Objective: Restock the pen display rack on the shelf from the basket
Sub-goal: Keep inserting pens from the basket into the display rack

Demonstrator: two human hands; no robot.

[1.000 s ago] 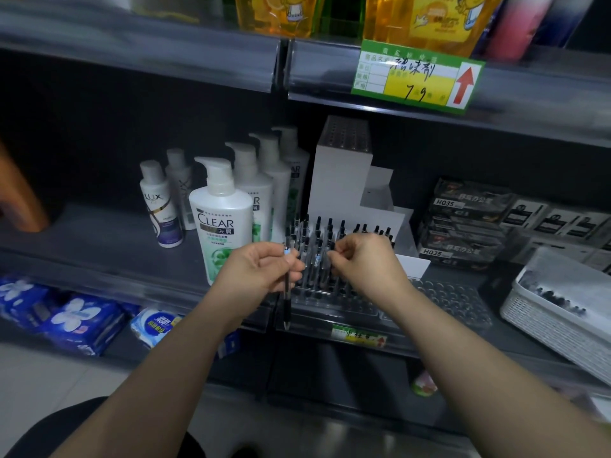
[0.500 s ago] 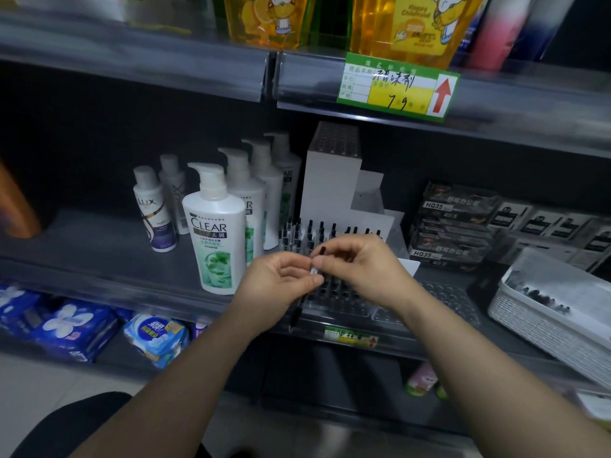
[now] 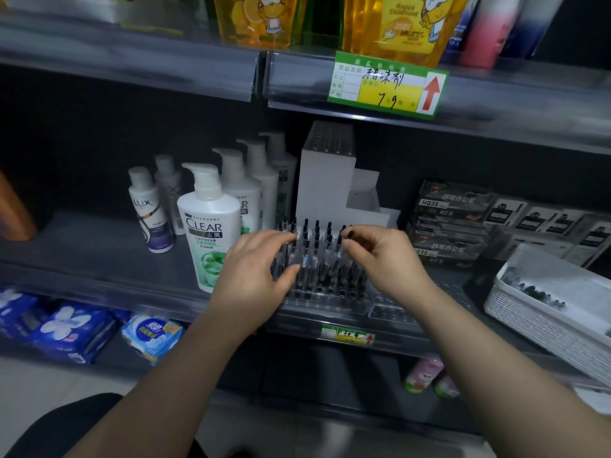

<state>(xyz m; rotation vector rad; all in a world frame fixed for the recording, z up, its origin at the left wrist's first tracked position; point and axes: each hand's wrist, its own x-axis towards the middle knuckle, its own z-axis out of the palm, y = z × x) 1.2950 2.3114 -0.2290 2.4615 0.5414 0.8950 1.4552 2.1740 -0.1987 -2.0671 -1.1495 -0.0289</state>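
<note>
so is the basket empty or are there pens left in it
Not empty: dark pens lie inside the white basket at the far right. How many is too blurred to tell.

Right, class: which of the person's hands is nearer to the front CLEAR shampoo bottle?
Left. The left hand is right beside the CLEAR bottle, at its right edge; the right hand is farther right, across the pen rack, pinching a pen.

Shampoo bottles [image 3: 208, 233] crowd the left of the pen rack [image 3: 325, 285], a white box [image 3: 325, 180] walls its back, black boxes [image 3: 449, 223] stand to its right, and above it lies open room.
</note>
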